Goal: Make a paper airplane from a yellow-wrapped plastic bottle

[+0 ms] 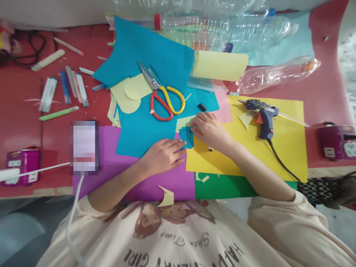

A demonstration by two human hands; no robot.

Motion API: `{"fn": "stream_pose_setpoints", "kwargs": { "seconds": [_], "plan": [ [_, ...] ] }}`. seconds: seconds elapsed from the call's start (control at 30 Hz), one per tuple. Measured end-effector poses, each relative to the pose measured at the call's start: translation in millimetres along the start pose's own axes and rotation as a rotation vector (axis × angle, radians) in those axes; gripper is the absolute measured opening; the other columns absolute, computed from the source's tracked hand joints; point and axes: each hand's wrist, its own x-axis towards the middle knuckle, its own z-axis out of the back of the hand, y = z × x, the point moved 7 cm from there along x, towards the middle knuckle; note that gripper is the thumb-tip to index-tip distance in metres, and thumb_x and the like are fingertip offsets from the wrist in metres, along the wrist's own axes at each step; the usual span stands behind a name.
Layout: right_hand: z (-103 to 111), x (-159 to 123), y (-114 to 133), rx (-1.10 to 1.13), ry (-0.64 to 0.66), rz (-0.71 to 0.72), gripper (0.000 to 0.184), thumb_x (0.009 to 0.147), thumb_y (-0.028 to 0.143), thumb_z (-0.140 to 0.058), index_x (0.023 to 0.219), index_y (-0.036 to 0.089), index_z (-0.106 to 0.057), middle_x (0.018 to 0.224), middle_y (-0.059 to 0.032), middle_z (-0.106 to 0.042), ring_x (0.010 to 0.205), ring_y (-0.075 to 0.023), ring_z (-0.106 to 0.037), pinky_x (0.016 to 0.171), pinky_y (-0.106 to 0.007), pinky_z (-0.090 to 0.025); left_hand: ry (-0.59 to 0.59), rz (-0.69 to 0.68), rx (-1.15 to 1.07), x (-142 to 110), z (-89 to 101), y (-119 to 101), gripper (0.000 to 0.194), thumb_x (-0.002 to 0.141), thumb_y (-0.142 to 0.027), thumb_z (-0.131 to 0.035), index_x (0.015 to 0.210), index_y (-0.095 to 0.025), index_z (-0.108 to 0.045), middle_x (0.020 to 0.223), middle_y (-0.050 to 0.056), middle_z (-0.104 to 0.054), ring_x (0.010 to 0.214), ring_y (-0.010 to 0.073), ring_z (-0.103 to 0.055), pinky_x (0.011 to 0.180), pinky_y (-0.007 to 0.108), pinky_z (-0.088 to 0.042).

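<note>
My left hand (165, 155) lies palm down with its fingers stretched out, the fingertips on the edge of a small blue paper piece (188, 140). A thin dark curved line shows on that piece. Over its right side, my right hand (210, 130) is closed with bent fingers; what they grip is hidden. A short white object with a black end (210, 149) peeks out below the right hand. Just above that hand lies a small black cap (201, 107). Scissors (161, 96) with one red and one yellow handle rest with blades parted on blue paper (144, 129).
A glue gun (265, 118) with a cord lies on yellow paper (289, 155) at right. Clear plastic bottles (250, 33) crowd the back. Several markers (48, 94) and a phone (84, 148) with a white cable are at left. Purple paper (164, 185) and green paper (230, 187) line the front.
</note>
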Motion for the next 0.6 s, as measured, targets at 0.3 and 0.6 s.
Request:
{"fn": "stream_pose_setpoints", "kwargs": {
  "seconds": [0.3, 0.6],
  "plan": [
    [35.2, -2.5, -24.9, 0.312, -0.099, -0.111, 0.009, 0.087, 0.02, -0.053, 0.08, 0.021, -0.059, 0.084, -0.0095, -0.066, 0.085, -0.0256, -0.058, 0.078, -0.04, -0.045, -0.06, 0.162, -0.103, -3.1, 3.1, 12.9, 0.026, 0.099, -0.028, -0.048, 0.101, -0.016, -0.071, 0.111, 0.012, -0.074, 0.103, 0.023, -0.07, 0.086, 0.036, -0.055],
    [49.1, 17.7, 10.6, 1.082, 0.01, -0.061, 0.022, 0.074, 0.037, -0.072, 0.073, 0.02, -0.058, 0.072, -0.0007, -0.063, 0.066, -0.0138, -0.059, 0.066, -0.03, -0.049, -0.291, 0.837, -1.098, -11.1, -11.2, 59.1, 0.039, 0.08, -0.054, -0.063, 0.098, -0.02, -0.055, 0.079, -0.001, -0.062, 0.058, 0.0097, -0.055, 0.054, 0.022, -0.045]
  ]
}}
